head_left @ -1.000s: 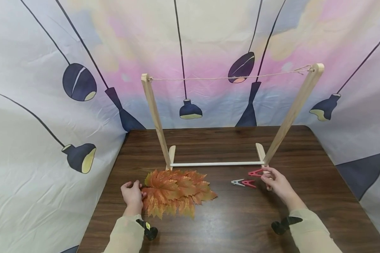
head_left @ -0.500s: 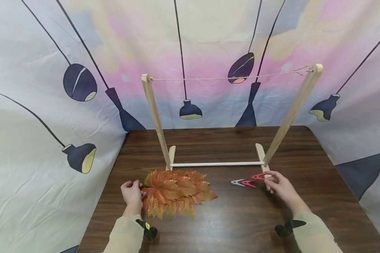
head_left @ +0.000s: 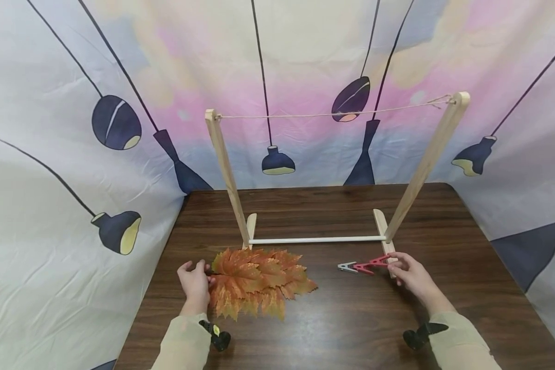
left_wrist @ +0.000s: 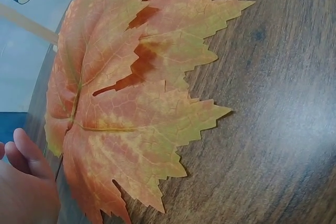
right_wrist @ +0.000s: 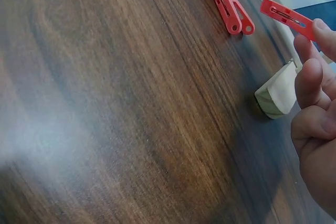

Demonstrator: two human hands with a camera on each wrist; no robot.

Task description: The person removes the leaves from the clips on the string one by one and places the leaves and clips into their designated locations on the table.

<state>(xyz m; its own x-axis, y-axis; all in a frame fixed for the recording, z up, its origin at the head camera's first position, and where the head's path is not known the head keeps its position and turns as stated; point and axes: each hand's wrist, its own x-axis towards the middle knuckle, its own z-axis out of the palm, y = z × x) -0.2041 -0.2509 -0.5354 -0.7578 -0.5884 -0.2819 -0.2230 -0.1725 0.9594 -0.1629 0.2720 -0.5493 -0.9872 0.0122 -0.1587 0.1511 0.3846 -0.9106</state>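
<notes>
In the head view, my left hand (head_left: 194, 285) pinches the stem end of a spray of orange artificial maple leaves (head_left: 259, 280), which lies on the table. The left wrist view shows the toothed leaves (left_wrist: 142, 114) close up, with part of the hand (left_wrist: 29, 187) at the lower left. A red clothespin (right_wrist: 286, 17) is pinched between the thumb and fingers of my right hand (head_left: 411, 277), its free end pointing left. Beyond it, a second red clothespin (right_wrist: 228, 6) and a pale grey clothespin (head_left: 347, 266) lie together on the table.
Behind the hands stands a wooden frame (head_left: 418, 177) with two tall posts, a string (head_left: 300, 115) between their tops and a white rod (head_left: 316, 240) low down. The right foot (right_wrist: 278, 90) is close to my right hand. A printed cloth hangs behind the brown table (head_left: 333, 329).
My right hand has shifted slightly right and toward me with the red clothespin, away from the frame's right foot. The left hand and the leaves have stayed nearly still.
</notes>
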